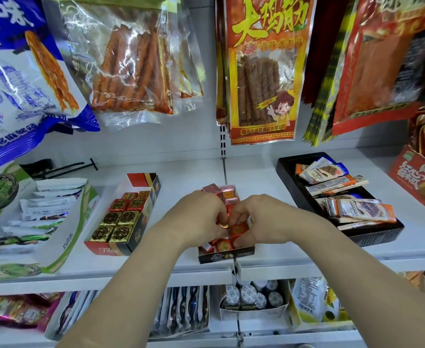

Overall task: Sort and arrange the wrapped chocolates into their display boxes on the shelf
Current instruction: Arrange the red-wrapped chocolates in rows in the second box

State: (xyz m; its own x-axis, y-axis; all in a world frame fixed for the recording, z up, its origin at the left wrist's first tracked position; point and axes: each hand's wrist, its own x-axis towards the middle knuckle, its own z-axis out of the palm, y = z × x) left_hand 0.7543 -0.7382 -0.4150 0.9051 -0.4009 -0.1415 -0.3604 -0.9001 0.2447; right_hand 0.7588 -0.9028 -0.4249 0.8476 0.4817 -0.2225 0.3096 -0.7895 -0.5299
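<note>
while down on the white shelf, inside the small dark display box at its front edge, with curled left hand and right hand pinches red foil chocolates, probably light, stiff-cornered, slippery, dent-prone, best taken by opposite flat sides.

Your left hand and right hand are bare. So are both forearms, as far as they show.
</note>
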